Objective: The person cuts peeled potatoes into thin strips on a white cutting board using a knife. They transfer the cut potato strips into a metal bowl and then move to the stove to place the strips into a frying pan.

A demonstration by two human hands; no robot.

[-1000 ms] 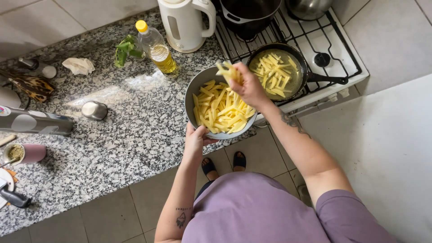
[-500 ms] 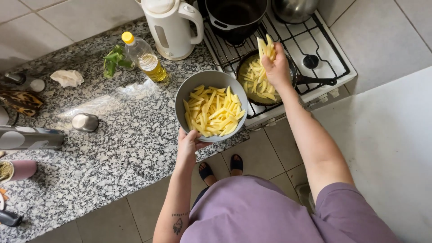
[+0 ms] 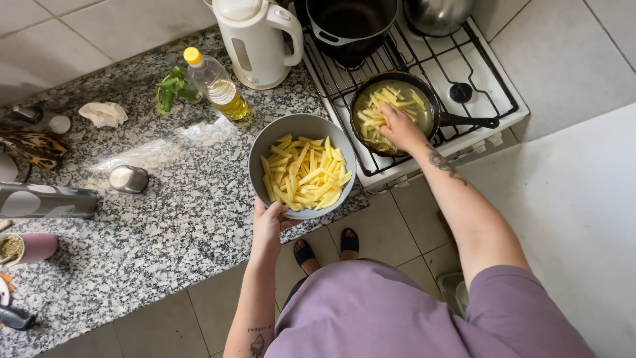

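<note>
A speckled granite table (image 3: 165, 219) fills the left, with a white stove (image 3: 424, 152) touching its right end. On the stove's far side stand a dark pot (image 3: 348, 23) and a steel pot (image 3: 437, 13). A white kettle (image 3: 255, 40) stands on the table's far edge, an oil bottle (image 3: 215, 83) just left of it. The grey bowl (image 3: 303, 166) of raw potato sticks (image 3: 305, 176) sits at the table's near right edge. The black pan (image 3: 395, 113) on the stove's near burner holds oil and more sticks. The left hand (image 3: 268, 225) grips the bowl's near rim. The right hand (image 3: 401, 127) is low over the pan, fingers curled around sticks.
</note>
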